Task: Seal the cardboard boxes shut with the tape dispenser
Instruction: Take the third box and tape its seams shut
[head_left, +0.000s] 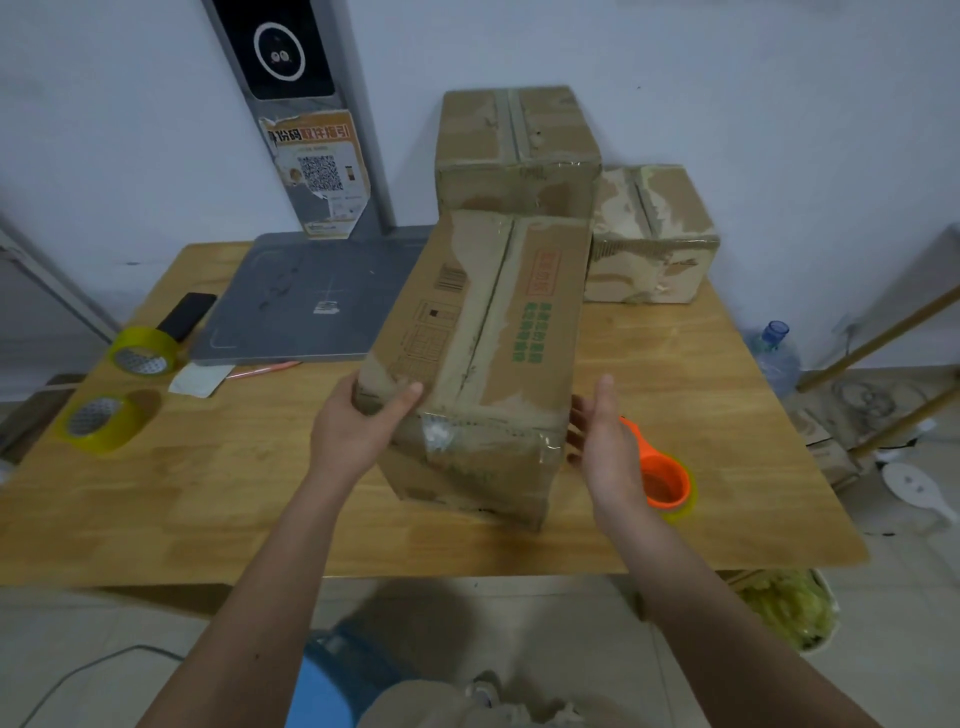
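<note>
- Step in hand: positioning the front box (478, 358), centre of frame – looks lifted or tipped at the near end, can't tell which.
- My left hand (358, 426) grips its near-left corner, thumb over the top edge, fingers curled round the side.
- My right hand (605, 441) is flat, fingers straight and loosely together, beside the near-right face. Touching or just off it – can't tell.
- Top seam shows glossy tape along it and over the near end, so I'd judge this one sealed or nearly so.
- Tape dispenser (662, 478) – orange, on the table (234, 493) just behind my right hand, lower right of centre, not held.
- Next move calls for: set the box down square, free the right hand, pick up the dispenser.
- Two more boxes at the back: tall box (514, 150) top centre, small box (652, 234) to its right, touching it. Both have old tape scars, seal state unclear.
- Around: two yellow tape rolls (124, 387) and a phone (187, 314) at left, grey scale platform (306, 296) left of the front box.
- In the way: the dispenser sits close to the box's right side, so setting down could bump it.
</note>
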